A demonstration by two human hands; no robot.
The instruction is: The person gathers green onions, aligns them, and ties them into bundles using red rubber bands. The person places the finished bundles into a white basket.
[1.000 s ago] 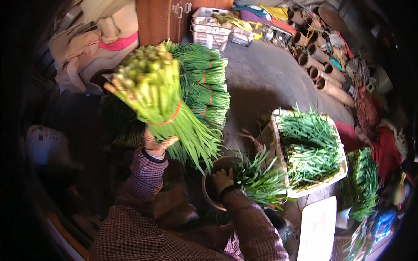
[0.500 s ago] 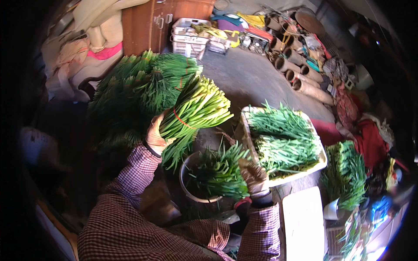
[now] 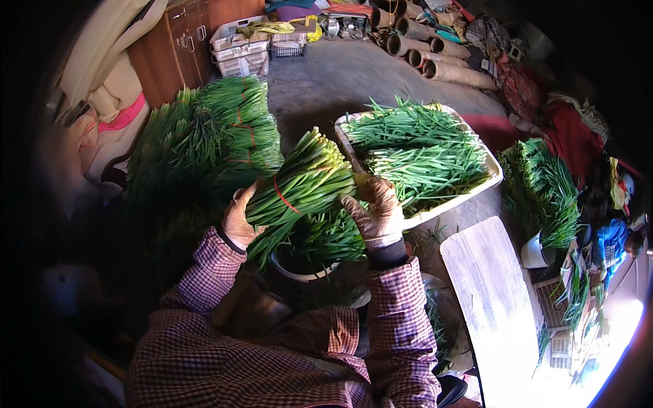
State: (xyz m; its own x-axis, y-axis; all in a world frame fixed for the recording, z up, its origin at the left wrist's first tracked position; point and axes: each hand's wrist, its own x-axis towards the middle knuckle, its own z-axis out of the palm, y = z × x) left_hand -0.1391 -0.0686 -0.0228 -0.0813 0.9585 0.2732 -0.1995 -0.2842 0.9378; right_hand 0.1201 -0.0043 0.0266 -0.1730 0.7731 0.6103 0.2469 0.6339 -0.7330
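Note:
A bunch of garlic chives (image 3: pixel 306 180), tied with a red band, is held up in front of me with its pale stem ends pointing up and away. My left hand (image 3: pixel 239 219), in a tan glove, wraps round its left side beside the band. At the bunch's right side my gloved right hand (image 3: pixel 377 214) is curled against it, thumb on the stems; its fingertips are partly hidden. Below the bunch is a round tub (image 3: pixel 304 275) with more loose chives (image 3: pixel 333 238) in it, partly covered by the held bunch.
A pale rectangular crate (image 3: pixel 491 173) full of chives stands to the right. Banded bunches (image 3: pixel 224 129) are piled at the far left. A pale board (image 3: pixel 493 306) lies at lower right, near more chives (image 3: pixel 544 190) and a white pot (image 3: pixel 537 251). Clay pipes (image 3: pixel 459 73) lie at the back.
My right hand has moved up from the chives in the tub to the right side of the held bunch. The view has shifted, and my left hand still holds the bunch.

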